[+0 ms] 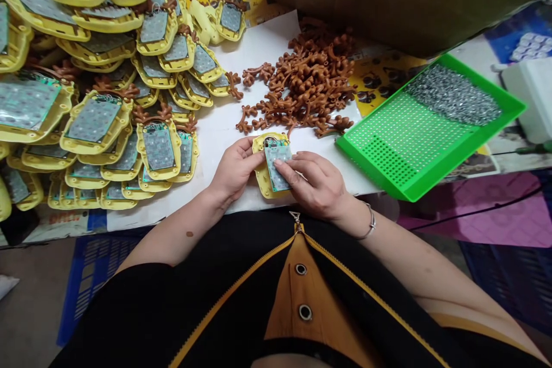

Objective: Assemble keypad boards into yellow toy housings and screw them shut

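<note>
Close to the table's front edge, my left hand (236,168) grips the left side of a yellow plastic toy shell (264,183). A green circuit board with a greyish keypad sheet (276,169) lies in the shell. My right hand (317,183) has its fingers bent over the board's right side, with the thumb pressed on the sheet. No brown antler piece shows on this shell. Just beyond my hands lies a heap of brown plastic antlers (308,77). To the left, several yellow shells with boards and antlers (158,146) are piled up.
At right, a green perforated tray (375,169) holds a mass of small metal screws (455,95). A cardboard box (366,0) stands behind the antlers. White paper (219,121) covers part of the table. A white container (530,92) sits at the far right.
</note>
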`<state>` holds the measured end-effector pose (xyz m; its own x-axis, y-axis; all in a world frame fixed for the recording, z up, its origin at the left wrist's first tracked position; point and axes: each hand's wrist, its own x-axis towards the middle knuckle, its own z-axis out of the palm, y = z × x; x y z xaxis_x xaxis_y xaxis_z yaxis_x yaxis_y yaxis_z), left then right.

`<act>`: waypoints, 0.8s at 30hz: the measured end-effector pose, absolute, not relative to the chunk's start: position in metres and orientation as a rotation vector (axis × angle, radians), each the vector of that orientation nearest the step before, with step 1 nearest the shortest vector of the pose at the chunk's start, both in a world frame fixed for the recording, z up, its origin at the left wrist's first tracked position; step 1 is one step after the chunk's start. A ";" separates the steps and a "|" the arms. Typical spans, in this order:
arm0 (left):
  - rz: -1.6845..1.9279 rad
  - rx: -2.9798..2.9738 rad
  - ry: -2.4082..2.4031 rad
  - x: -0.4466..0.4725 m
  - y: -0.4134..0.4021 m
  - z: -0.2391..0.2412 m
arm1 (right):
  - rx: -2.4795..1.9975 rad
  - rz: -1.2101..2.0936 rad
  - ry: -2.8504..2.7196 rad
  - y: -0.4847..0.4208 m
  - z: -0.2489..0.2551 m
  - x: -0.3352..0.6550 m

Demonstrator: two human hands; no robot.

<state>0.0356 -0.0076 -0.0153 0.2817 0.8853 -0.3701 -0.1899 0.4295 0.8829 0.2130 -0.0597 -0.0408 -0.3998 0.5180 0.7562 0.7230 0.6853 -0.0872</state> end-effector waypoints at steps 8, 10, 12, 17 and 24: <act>0.844 0.845 1.051 0.036 -0.007 -0.016 | -0.922 -0.380 -2.143 -0.057 -0.035 0.210; 0.843 0.838 1.043 0.036 -0.007 -0.016 | -0.922 -0.422 -2.166 -0.057 -0.033 0.210; 0.852 0.836 1.037 0.035 -0.007 -0.016 | -0.922 -0.462 -2.184 -0.057 -0.032 0.210; 0.865 0.845 0.991 0.033 -0.007 -0.020 | -0.902 -0.487 -2.196 -0.059 -0.031 0.211; 0.876 0.848 0.913 0.029 -0.005 -0.025 | -0.888 -0.520 -2.188 -0.061 -0.030 0.212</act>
<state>0.0293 -0.0047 -0.0246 0.3425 0.8925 -0.2935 -0.2567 0.3894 0.8846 0.2119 -0.0610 -0.0296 -0.5137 0.4389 0.7372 0.7236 0.6833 0.0973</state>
